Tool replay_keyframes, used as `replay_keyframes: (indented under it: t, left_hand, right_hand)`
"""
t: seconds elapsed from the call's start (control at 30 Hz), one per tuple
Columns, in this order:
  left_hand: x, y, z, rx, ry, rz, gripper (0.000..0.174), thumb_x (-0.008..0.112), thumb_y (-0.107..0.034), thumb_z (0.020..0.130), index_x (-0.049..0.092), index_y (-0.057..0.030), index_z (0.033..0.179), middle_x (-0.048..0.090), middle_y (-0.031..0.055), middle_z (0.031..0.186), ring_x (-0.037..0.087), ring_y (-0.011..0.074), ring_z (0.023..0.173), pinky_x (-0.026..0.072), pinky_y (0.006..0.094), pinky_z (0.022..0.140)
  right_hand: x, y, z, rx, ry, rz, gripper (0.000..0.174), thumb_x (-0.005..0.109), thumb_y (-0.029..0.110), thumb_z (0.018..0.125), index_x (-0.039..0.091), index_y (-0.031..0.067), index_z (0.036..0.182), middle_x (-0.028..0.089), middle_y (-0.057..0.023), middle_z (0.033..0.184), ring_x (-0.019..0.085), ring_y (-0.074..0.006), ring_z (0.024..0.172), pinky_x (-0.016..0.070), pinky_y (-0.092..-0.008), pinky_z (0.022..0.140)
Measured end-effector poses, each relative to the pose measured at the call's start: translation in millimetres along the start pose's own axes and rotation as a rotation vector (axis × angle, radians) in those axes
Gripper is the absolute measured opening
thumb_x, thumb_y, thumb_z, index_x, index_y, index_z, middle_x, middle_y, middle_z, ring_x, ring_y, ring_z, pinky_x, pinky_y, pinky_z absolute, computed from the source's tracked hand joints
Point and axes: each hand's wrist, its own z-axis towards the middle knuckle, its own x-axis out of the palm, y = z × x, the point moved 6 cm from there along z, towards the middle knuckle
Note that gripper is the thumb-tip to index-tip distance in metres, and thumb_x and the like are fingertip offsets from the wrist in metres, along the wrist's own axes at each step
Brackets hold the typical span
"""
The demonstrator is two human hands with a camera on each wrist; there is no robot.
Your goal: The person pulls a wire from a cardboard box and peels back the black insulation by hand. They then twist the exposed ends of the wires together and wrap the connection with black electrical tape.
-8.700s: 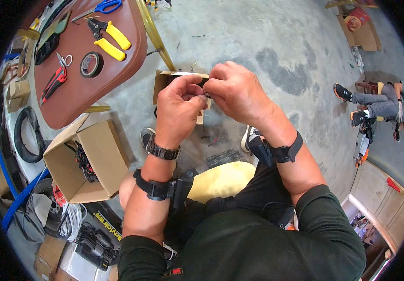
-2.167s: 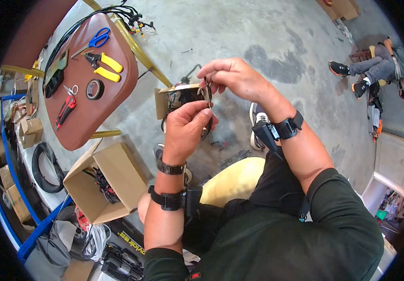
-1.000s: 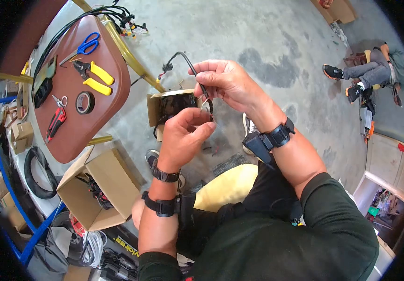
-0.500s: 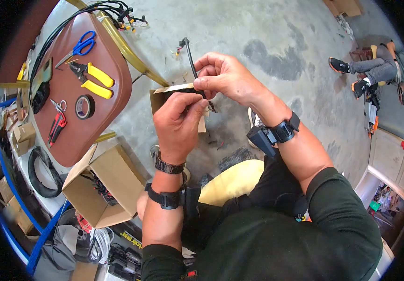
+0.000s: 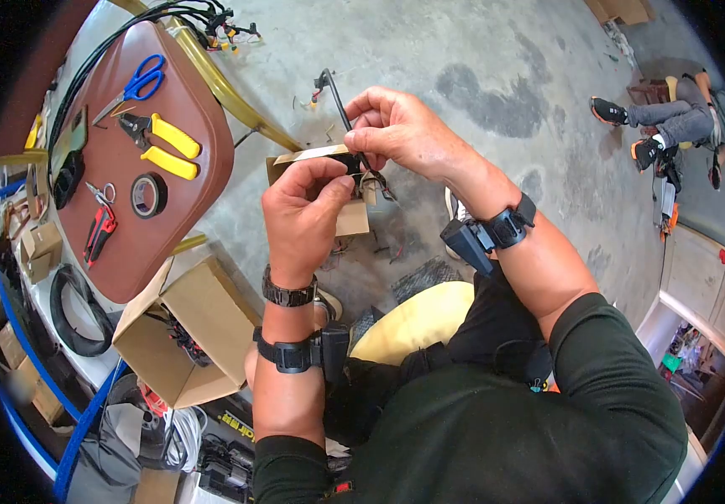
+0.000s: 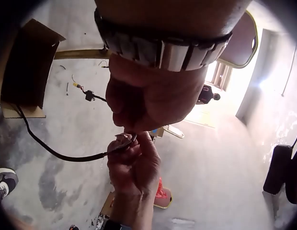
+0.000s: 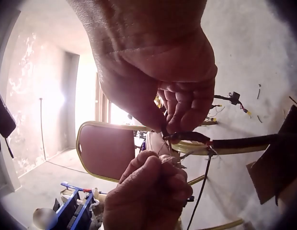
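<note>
In the head view a black cable [image 5: 334, 94] rises out of my right hand [image 5: 408, 134], whose thumb and index finger pinch it. Its far end bends over and bears a small connector. Below those fingers, split wire ends [image 5: 386, 189] stick out. My left hand [image 5: 302, 223] is just to the left, thumb and index finger together. The right wrist view shows the left hand [image 7: 146, 191] pinching thin wires [image 7: 164, 152] under the thicker black sleeve [image 7: 189, 137]. In the left wrist view the cable [image 6: 67, 157] runs from the right hand [image 6: 134, 167] toward a box.
An open cardboard box [image 5: 352, 220] stands below the hands; another box [image 5: 211, 323] holds dark wiring. On the brown chair seat [image 5: 186, 197] lie wire strippers [image 5: 169, 147], scissors [image 5: 142, 80], black tape [image 5: 149, 194] and a red cutter [image 5: 100, 235]. A seated person [image 5: 681, 122] is at right.
The hands were close together over the box at first; later the cable came up into view. Since half a second ago the left hand has shifted slightly left, and the split wire ends show more.
</note>
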Motion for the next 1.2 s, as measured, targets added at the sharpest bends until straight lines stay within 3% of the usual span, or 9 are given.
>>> replay_keyframes:
  t: [0.2, 0.3, 0.4, 0.5, 0.6, 0.77, 0.97, 1.07, 1.2]
  left_hand:
    - [7, -5, -3, 0.008, 0.065, -0.072, 0.023, 0.06, 0.007, 0.083, 0.068, 0.0039, 0.104, 0.067, 0.0022, 0.084, 0.06, 0.0072, 0.075, 0.0495, 0.022, 0.067]
    - [11, -11, -7, 0.034, 0.107, -0.084, 0.023, 0.061, 0.008, 0.084, 0.067, 0.0031, 0.106, 0.067, 0.0047, 0.08, 0.06, 0.0097, 0.068, 0.0477, 0.0231, 0.062]
    - [1, -15, -11, 0.052, 0.074, -0.144, 0.023, 0.061, 0.006, 0.085, 0.067, 0.0029, 0.107, 0.066, 0.0045, 0.08, 0.059, 0.0095, 0.067, 0.0472, 0.0222, 0.062]
    - [-9, -11, -7, 0.022, -0.059, -0.101, 0.022, 0.06, 0.005, 0.088, 0.066, 0.0027, 0.109, 0.067, 0.0043, 0.081, 0.059, 0.0088, 0.069, 0.0471, 0.0217, 0.062]
    - [0, -14, -6, 0.088, -0.042, 0.024, 0.022, 0.059, 0.005, 0.089, 0.066, 0.0023, 0.109, 0.067, 0.0029, 0.084, 0.06, 0.0086, 0.07, 0.0485, 0.0217, 0.065]
    - [11, -11, -8, 0.116, 0.14, 0.118, 0.036, 0.069, 0.002, 0.08, 0.064, 0.0026, 0.115, 0.066, 0.0044, 0.099, 0.061, 0.0096, 0.085, 0.0503, 0.0243, 0.073]
    - [20, -19, -9, 0.277, 0.102, 0.353, 0.024, 0.071, 0.001, 0.078, 0.069, 0.0004, 0.102, 0.066, 0.0074, 0.09, 0.062, 0.0141, 0.072, 0.0501, 0.0263, 0.067]
    - [17, -20, -10, 0.252, 0.067, 0.44, 0.014, 0.07, 0.0, 0.084, 0.07, 0.0022, 0.097, 0.069, 0.0075, 0.09, 0.063, 0.0129, 0.079, 0.0505, 0.0262, 0.073]
    - [17, -22, -10, 0.243, 0.068, 0.445, 0.01, 0.07, -0.002, 0.085, 0.071, 0.0027, 0.094, 0.069, 0.0072, 0.083, 0.063, 0.0131, 0.076, 0.0501, 0.027, 0.07]
  right_hand:
    - [1, 1, -1, -0.007, -0.02, -0.02, 0.034, 0.066, 0.012, 0.09, 0.053, -0.0046, 0.117, 0.063, -0.0017, 0.08, 0.058, -0.0077, 0.063, 0.0461, -0.0227, 0.056]
    - [-7, -2, 4, -0.032, -0.062, -0.027, 0.034, 0.065, 0.011, 0.09, 0.053, -0.0048, 0.118, 0.063, -0.002, 0.08, 0.058, -0.0076, 0.063, 0.0457, -0.0224, 0.054]
    - [-24, -5, 7, -0.061, -0.134, -0.04, 0.034, 0.065, 0.01, 0.091, 0.053, -0.005, 0.118, 0.063, -0.0023, 0.08, 0.058, -0.0076, 0.063, 0.0453, -0.022, 0.054]
    - [-24, 0, 4, -0.056, -0.113, -0.009, 0.034, 0.066, 0.012, 0.091, 0.054, -0.0048, 0.118, 0.064, -0.0021, 0.08, 0.058, -0.0074, 0.063, 0.0457, -0.0216, 0.054]
    - [-13, 0, 1, -0.025, -0.066, 0.011, 0.035, 0.067, 0.013, 0.091, 0.054, -0.0047, 0.118, 0.064, -0.0019, 0.081, 0.058, -0.0073, 0.063, 0.0466, -0.0222, 0.055]
    - [-9, 1, 0, -0.025, -0.057, -0.029, 0.036, 0.066, 0.013, 0.091, 0.054, -0.005, 0.119, 0.064, -0.0019, 0.08, 0.058, -0.0074, 0.064, 0.0478, -0.0231, 0.056]
    - [0, -2, -1, -0.025, 0.0, -0.057, 0.035, 0.065, 0.013, 0.091, 0.054, -0.0055, 0.119, 0.065, -0.0028, 0.08, 0.059, -0.0077, 0.064, 0.0486, -0.0234, 0.056]
    - [2, -2, -2, -0.024, -0.005, -0.095, 0.035, 0.065, 0.013, 0.091, 0.054, -0.0058, 0.118, 0.065, -0.0031, 0.08, 0.059, -0.0079, 0.064, 0.0488, -0.0234, 0.056]
    - [1, -2, -2, -0.024, 0.003, -0.093, 0.035, 0.065, 0.012, 0.091, 0.054, -0.006, 0.118, 0.065, -0.0032, 0.08, 0.06, -0.0081, 0.064, 0.0489, -0.0235, 0.055]
